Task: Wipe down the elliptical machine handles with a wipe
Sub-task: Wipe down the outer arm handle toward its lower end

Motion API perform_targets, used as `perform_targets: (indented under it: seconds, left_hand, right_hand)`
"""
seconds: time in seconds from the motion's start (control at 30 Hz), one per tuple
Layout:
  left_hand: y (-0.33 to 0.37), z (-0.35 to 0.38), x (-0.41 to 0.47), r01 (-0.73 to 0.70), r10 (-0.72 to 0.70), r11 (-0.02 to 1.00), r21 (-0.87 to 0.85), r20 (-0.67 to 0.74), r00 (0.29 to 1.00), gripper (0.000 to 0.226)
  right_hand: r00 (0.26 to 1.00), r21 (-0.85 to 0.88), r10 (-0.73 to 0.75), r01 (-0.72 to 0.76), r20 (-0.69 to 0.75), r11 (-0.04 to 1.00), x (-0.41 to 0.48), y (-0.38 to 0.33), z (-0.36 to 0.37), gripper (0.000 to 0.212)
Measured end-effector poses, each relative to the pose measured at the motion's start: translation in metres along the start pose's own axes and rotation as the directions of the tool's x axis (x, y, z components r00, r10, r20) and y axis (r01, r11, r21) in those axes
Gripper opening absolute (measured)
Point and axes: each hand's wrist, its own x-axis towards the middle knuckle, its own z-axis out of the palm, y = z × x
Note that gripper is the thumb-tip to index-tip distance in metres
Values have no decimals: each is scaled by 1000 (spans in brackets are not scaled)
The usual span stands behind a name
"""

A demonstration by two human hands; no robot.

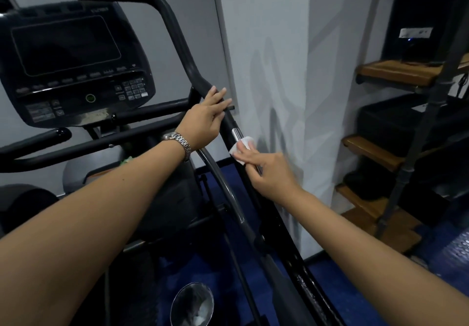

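Grey wall (279, 46), one wipe (242, 144), one wristwatch (179, 141)

Pale grey wall (274, 46) ahead and right, soft shadows across it. Dark blue carpet floor (322, 272). Far right: wooden stair treads (396, 72) on black metal frame (416, 148), rising steeply. Silver lined bin (193, 303) at bottom edge. Light dim.
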Motion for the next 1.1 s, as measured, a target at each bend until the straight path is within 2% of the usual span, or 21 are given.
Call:
perform_targets:
  seconds: [0.13, 0.23, 0.3, 0.47, 0.63, 0.73, 0.87, 0.97, 1.1]
  left_hand:
    - [10, 6, 0, 78, -79, 996, -38, -32, 996, 40]
    - [15, 16, -3, 100, -102, 995, -28, -91, 991, 41]
    - [15, 21, -3, 94, -94, 996, -7, -113, 989, 41]
    - [10, 21, -2, 57, -54, 998, 18, -118, 992, 41]
    - [14, 23, -2, 87, -80, 995, 41, -151, 985, 41]
    - [14, 20, -2, 82, -74, 995, 63, -113, 991, 42]
    - [14, 19, -2, 78, -70, 995, 64, -114, 991, 42]
    - [17, 20, -3, 94, -86, 994, 58, -122, 989, 42]
    - [16, 16, -3, 84, -78, 994, 63, -91, 993, 43]
  right_hand:
    - [997, 49, -55, 58, -50, 997, -25, 20, -6, 38]
    - [993, 120, 59, -46, -105, 992, -16, 20, -3, 40]
    - [988, 105, 55, -41, -141, 994, -13, 15, 5, 41]
    - [998, 125, 41, -34, -54, 992, -37, 27, -8, 39]
    - [991, 116, 91, -80, -97, 990, -10, 18, 0, 39]
    - [994, 130, 62, -51, -86, 990, -30, 19, 0, 38]
    - [985, 227, 160, -143, -58, 963, -40, 27, -10, 39]
    - [980, 220, 179, -155, -92, 963, -28, 19, -5, 39]
    - [982, 217, 174, -155, -71, 964, -58, 27, -6, 40]
